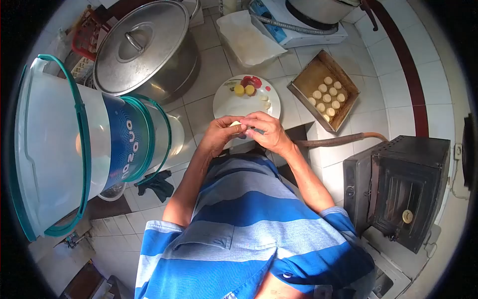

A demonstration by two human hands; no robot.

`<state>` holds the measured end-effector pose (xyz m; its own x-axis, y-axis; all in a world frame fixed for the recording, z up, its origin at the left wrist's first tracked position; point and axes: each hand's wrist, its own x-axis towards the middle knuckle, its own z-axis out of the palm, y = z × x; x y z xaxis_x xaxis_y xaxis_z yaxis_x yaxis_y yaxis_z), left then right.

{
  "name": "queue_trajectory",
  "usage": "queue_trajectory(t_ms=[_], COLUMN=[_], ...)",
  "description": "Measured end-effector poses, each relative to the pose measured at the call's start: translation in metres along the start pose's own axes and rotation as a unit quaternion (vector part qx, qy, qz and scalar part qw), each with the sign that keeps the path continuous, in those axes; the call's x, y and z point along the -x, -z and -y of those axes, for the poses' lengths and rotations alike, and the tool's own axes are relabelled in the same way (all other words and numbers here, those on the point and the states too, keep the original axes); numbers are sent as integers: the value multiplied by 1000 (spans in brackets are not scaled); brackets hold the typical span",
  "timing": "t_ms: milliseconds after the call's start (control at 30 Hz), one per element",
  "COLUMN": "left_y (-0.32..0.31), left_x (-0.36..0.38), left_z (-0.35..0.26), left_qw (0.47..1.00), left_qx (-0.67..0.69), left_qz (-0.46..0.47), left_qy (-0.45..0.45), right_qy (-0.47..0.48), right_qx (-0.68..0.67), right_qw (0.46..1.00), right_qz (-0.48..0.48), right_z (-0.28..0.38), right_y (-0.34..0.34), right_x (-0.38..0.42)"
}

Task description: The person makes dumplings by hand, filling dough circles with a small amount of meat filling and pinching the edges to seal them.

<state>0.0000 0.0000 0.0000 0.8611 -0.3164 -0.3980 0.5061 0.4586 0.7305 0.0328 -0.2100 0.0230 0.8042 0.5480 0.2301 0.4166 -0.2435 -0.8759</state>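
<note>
Close to my body, just past the near rim of a white plate [229, 107], my two hands meet at the fingertips. My left hand [217, 135] is closed, pinching a small pale dough piece [235, 123] between thumb and fingers. My right hand [270, 133] has its fingers curled together against the same piece, partly hiding it. On the flower-patterned plate sit two yellow balls [244, 90] and a couple of small pale dough pieces [266, 102]. Right of the plate, a square metal baking tray [307, 79] holds several round pale dough pieces [326, 94] in rows.
A large lidded pot [144, 45] and teal-rimmed plastic buckets [134, 139] crowd the left. At the back are a paper-lined container [249, 37] and a stove [318, 37] bearing a pot. A small black oven [408, 189] stands right; a hose [338, 141] runs towards it.
</note>
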Motion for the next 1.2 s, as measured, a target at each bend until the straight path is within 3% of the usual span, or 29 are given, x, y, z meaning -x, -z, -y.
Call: queue_trajectory(t_ms=[67,400,633,700,767,800,833,900,1033,1100,1133,1200], left_y=[0,3,-2,4,18,18,18,15,14,23,30,36], left_x=[1,-2,4,2,-8,-12,-16,-23,-49,-66,-72,-77], left_z=[0,-10,-18,-18,-14,-19,-24,-33,-39,-34,-28,-22], left_qw=[999,978,981,984,954,912,913,851,834,749,749,606], left_qx=[-34,-207,-194,-176,-273,-372,-372,-484,-511,-628,-629,-713], left_qz=[-7,-4,1,-9,-73,-112,-111,-131,-163,-159,-156,-178], left_qy=[0,-30,8,0,-98,-130,-130,-154,-125,-138,-137,-305], right_qy=[77,155,60,-82,-75,-72,-69,-101,-158,-142,-126,-124], right_qx=[48,150,214,122,136,138,140,113,108,108,107,94], right_qw=[996,976,972,975,971,972,973,974,967,969,971,972], right_qz=[-16,-32,-80,-168,-181,-174,-168,-170,-170,-171,-171,-175], right_z=[-4,-17,-52,-53,-50,-51,-51,-48,-39,-39,-38,-36], right_y=[1,5,17,21,27,28,30,26,21,20,19,15], right_x=[4,9,15,18,20,22,24,27,33,35,36,36])
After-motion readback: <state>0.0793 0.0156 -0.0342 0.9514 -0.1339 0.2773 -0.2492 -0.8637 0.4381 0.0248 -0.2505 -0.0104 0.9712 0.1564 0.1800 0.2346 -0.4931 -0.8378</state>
